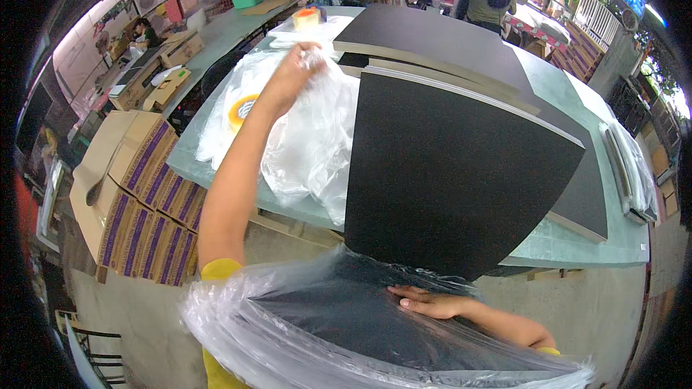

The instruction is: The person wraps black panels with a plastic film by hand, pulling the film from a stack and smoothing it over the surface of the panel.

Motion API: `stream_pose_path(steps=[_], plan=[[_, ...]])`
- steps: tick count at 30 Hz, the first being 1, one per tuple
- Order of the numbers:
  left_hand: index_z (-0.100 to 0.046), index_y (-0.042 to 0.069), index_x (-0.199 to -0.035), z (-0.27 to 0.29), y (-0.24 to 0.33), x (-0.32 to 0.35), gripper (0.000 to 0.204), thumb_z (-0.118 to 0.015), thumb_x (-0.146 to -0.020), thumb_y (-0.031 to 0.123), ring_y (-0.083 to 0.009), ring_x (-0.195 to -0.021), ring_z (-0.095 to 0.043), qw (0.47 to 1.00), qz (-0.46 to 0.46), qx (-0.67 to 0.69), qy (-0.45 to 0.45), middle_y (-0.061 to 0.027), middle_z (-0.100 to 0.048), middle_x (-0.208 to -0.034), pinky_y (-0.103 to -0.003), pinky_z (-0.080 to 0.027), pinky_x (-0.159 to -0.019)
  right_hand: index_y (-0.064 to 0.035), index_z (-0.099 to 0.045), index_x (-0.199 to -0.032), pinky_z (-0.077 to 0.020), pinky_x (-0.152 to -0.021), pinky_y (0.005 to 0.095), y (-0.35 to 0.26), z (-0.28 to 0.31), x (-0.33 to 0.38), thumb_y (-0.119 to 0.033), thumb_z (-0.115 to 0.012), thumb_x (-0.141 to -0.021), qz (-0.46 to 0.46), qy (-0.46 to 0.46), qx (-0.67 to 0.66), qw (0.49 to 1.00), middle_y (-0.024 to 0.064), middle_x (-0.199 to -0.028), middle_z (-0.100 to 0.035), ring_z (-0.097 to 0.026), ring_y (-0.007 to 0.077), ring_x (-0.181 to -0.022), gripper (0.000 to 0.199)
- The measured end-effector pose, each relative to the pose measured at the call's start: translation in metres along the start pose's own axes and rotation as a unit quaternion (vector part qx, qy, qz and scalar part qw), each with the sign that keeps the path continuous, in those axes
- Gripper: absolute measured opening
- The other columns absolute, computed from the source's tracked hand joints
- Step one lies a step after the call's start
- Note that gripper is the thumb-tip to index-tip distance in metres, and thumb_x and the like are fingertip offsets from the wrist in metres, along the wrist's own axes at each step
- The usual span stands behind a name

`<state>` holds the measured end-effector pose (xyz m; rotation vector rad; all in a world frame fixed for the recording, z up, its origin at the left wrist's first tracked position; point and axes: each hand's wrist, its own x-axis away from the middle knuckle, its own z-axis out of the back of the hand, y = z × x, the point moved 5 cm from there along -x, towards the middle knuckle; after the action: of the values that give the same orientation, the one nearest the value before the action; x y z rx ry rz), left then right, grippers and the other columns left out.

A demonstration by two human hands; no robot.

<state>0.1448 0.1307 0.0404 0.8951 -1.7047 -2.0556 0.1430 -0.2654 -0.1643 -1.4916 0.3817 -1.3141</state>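
My left hand (294, 75) reaches over a pile of clear plastic bags (303, 151) on the table, its fingers closed on a bunched edge of a bag, slightly blurred. My right hand (436, 304) lies with fingers stretched out on a dark panel wrapped in clear plastic (339, 324), which is close against my body. Just beyond it, a large black board with a pale ridged edge (461, 173) rests on other dark boards (440, 36) and overhangs the table's near edge. A roll of tape (236, 110) sits among the bags beside my left forearm.
The pale green table (533, 248) carries another tape roll (308, 19) at its far left and plastic-wrapped panels (626, 166) at its right end. Flat-stacked cardboard boxes (144, 205) stand on the left. A person (490, 0) works at the back; another (144, 32) sits far left.
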Motion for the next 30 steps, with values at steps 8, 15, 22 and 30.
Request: stream_pose_path(steps=[8,15,22,30], plan=[[-0.052,0.001,-0.101,0.061,0.035,0.034,0.034,-0.050,-0.067,0.006,-0.0226,-0.082,-0.051,0.922,-0.136,-0.311,0.187,-0.0146,-0.053,-0.096,-0.033,-0.041,-0.073,-0.0097,-0.012,-0.134,-0.0086,-0.103,0.0416,-0.008,0.002,0.003,-0.059,-0.018,-0.083,0.014,-0.016,0.032,0.999,0.0172,-0.138,-0.010,-0.008,0.0313,-0.128,0.072],[-0.053,0.006,-0.104,0.035,0.011,0.121,0.032,-0.047,-0.079,0.025,-0.0227,-0.090,-0.051,0.800,0.046,-0.597,-0.041,-0.0127,-0.054,-0.097,-0.034,-0.040,-0.079,-0.0053,-0.023,-0.130,-0.0176,-0.101,0.0410,-0.016,0.003,0.003,-0.060,-0.021,-0.082,0.038,-0.002,0.091,0.995,0.0176,-0.134,-0.022,-0.019,0.0333,-0.124,0.073],[-0.057,0.003,-0.094,-0.168,-0.093,0.256,0.029,-0.050,-0.076,0.024,-0.0346,-0.083,-0.055,0.686,0.000,-0.470,-0.556,-0.0198,-0.058,-0.089,-0.041,-0.043,-0.073,-0.0008,-0.047,-0.109,-0.0428,-0.081,0.0356,-0.104,0.064,0.043,-0.034,-0.056,-0.078,0.272,0.329,0.131,0.895,0.0189,-0.103,-0.052,-0.052,0.0298,-0.095,0.046],[-0.060,0.002,-0.072,-0.176,0.015,0.181,0.024,-0.063,-0.073,0.026,-0.0151,-0.052,-0.054,0.893,-0.011,-0.330,-0.305,-0.0108,-0.057,-0.060,-0.030,-0.041,-0.049,-0.0085,-0.060,-0.087,-0.0480,-0.067,0.0408,-0.085,0.109,0.083,-0.008,-0.060,-0.057,0.039,0.468,0.308,0.828,0.0144,-0.080,-0.061,-0.059,0.0308,-0.076,0.030]])
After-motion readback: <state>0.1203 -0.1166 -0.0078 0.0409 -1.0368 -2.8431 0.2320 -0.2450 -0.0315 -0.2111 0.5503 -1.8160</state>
